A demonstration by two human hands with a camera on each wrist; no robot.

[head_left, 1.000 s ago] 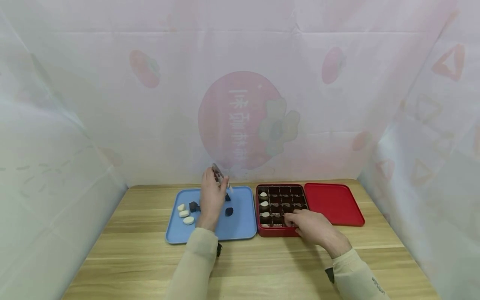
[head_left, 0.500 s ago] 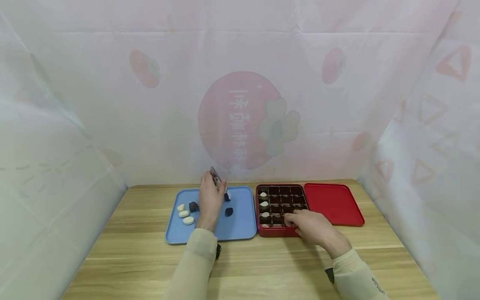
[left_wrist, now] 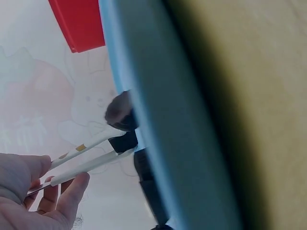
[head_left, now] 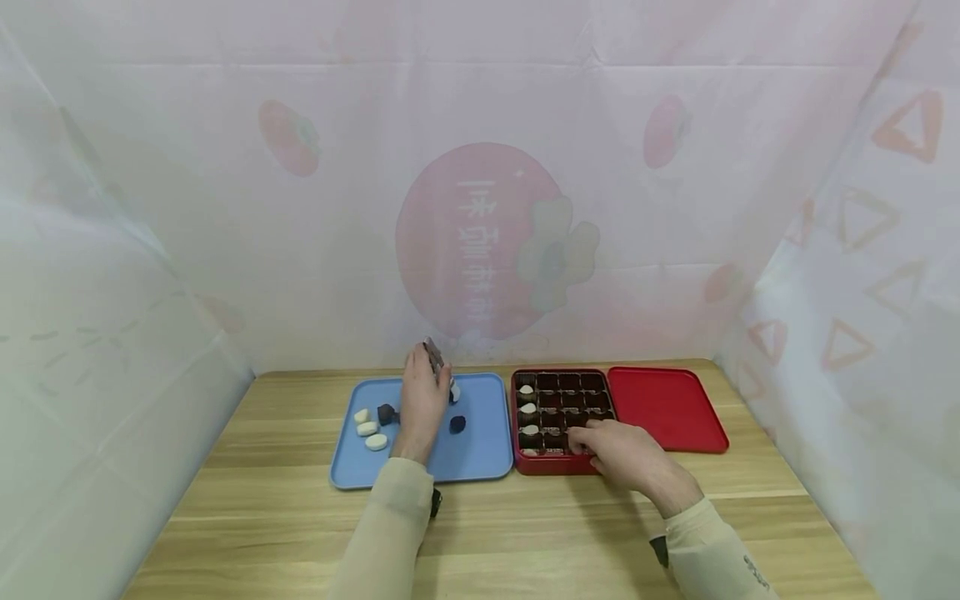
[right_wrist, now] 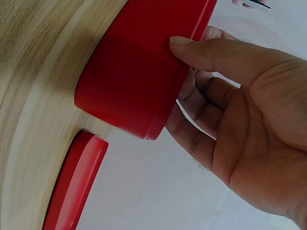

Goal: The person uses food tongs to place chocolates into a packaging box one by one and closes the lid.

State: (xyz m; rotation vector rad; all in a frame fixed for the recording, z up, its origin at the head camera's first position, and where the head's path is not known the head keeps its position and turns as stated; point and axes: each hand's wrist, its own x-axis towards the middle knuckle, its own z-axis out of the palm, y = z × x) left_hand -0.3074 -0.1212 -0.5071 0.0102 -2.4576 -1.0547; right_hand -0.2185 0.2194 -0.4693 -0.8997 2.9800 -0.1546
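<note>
Blue tray (head_left: 480, 458) and red box (head_left: 546, 467) side by side, a hand at each.
Head view: we see the left hand (head_left: 422, 402) over the tray with tongs (head_left: 434, 357), white pieces (head_left: 367, 428) nearby; the right hand (head_left: 633, 457) at the box's near edge, red lid (head_left: 667, 408) just beside. Left wrist: fingers (left_wrist: 73, 194) curled round the tongs, a dark piece (left_wrist: 123, 142) between the tips. Right wrist: thumb outside, fingers (right_wrist: 194, 137) bent at the rim, gripping the box.
</note>
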